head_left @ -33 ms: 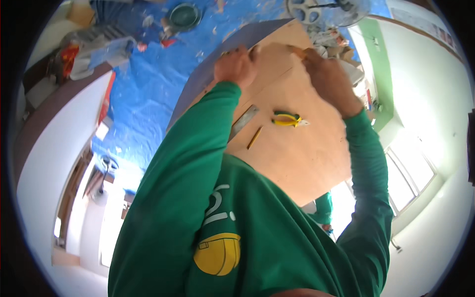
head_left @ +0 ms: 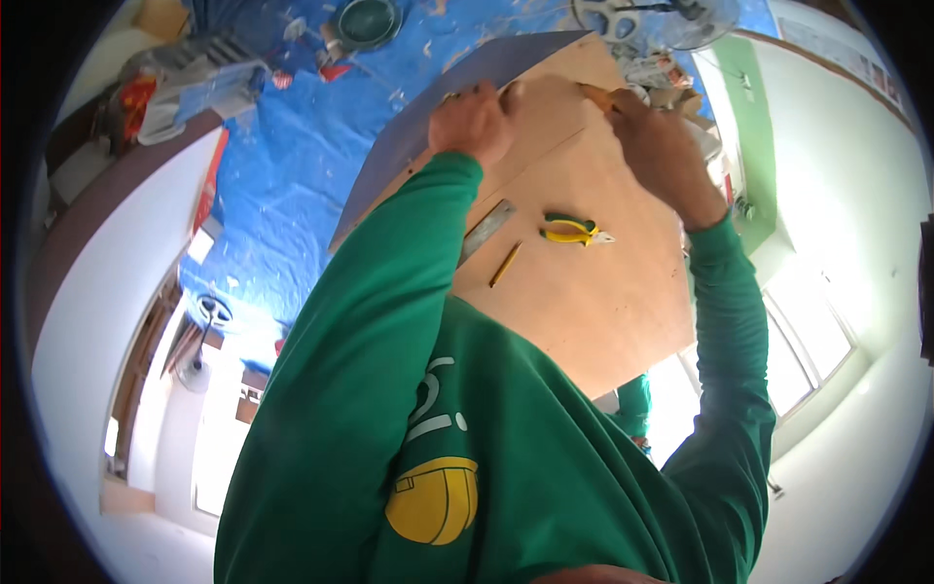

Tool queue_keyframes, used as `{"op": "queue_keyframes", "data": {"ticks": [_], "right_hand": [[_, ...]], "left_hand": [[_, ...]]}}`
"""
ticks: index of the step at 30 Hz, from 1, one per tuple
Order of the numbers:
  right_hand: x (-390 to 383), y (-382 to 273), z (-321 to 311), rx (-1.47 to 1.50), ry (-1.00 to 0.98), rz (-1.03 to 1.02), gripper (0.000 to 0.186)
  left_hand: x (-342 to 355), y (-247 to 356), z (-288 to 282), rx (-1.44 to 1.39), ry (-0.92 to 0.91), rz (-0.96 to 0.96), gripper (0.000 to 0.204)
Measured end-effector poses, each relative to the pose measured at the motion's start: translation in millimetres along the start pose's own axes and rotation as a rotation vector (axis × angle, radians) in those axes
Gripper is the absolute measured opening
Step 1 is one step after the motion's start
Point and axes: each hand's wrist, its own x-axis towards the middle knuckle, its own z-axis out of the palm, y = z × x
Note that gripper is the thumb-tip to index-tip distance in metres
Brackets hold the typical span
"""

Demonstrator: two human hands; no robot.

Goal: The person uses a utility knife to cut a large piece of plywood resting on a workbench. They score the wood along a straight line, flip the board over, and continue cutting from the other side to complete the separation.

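A tan wooden board (head_left: 613,292) lies in front of me, with a thin dark line running across its far part. My left hand (head_left: 474,125) is closed near its far left edge; whatever is in the curled fingers is hidden. At the far right, my right hand (head_left: 662,151) grips an orange pointed tool (head_left: 598,98), its dark tip close to the board; the exact kind is unclear. Between my forearms lie yellow-and-green pliers (head_left: 572,230) and a pencil (head_left: 505,265). A metal ruler (head_left: 488,227) sits beside my left sleeve, partly covered by it.
Blue sheeting (head_left: 272,195) covers the floor, with a dark green basin (head_left: 368,23) on it. A fan (head_left: 696,21) stands past the board's far right corner, near cluttered boxes (head_left: 671,92). Another green sleeve (head_left: 634,404) shows beyond the board's near right edge.
The whole view has shifted slightly. The orange tool's tip shows more fully beyond my right fingers. Both hands keep nearly the same places on the board.
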Motion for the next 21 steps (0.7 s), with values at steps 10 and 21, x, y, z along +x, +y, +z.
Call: {"op": "queue_keyframes", "data": {"ticks": [10,21], "right_hand": [[-86,-47,-111,0.012,-0.023,0.140,0.016],[5,2,13,-0.122,-0.001,0.094,0.018]], "left_hand": [[-5,-4,-1,0.020,0.018,-0.025,0.057],[-5,-4,-3,0.022,0.013,0.032,0.059]]}}
